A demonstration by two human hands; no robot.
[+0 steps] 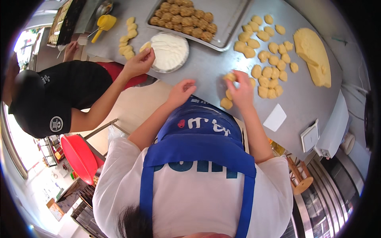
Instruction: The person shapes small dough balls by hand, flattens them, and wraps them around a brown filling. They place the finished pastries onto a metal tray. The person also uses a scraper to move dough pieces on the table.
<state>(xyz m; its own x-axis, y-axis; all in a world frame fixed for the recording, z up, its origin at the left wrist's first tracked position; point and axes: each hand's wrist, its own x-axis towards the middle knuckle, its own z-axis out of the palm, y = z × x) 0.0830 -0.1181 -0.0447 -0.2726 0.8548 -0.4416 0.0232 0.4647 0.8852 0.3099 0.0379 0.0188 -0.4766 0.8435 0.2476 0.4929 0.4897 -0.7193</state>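
My right hand [241, 90] grips a small yellow dough piece [230, 77] between thumb and fingers, just above the steel worktable [205, 64]. Below it, near the table's front edge, lies another dough piece [226, 103], with one more partly hidden by my thumb. My left hand [182, 92] is at the table edge, fingers loosely curled and apart from the thumb, with nothing seen in it. To the right of my right hand, several dough pieces [267, 72] are spread in loose clusters. Farther right rests a large slab of yellow dough [312, 56].
A co-worker's hand [140, 62] holds dough beside a bowl of white powder [171, 52]. Behind stands a metal tray [229, 26] with brown filling balls [186, 17]. A white scraper [275, 117] and a scale [309, 136] lie right; a yellow scoop [105, 23] sits far left.
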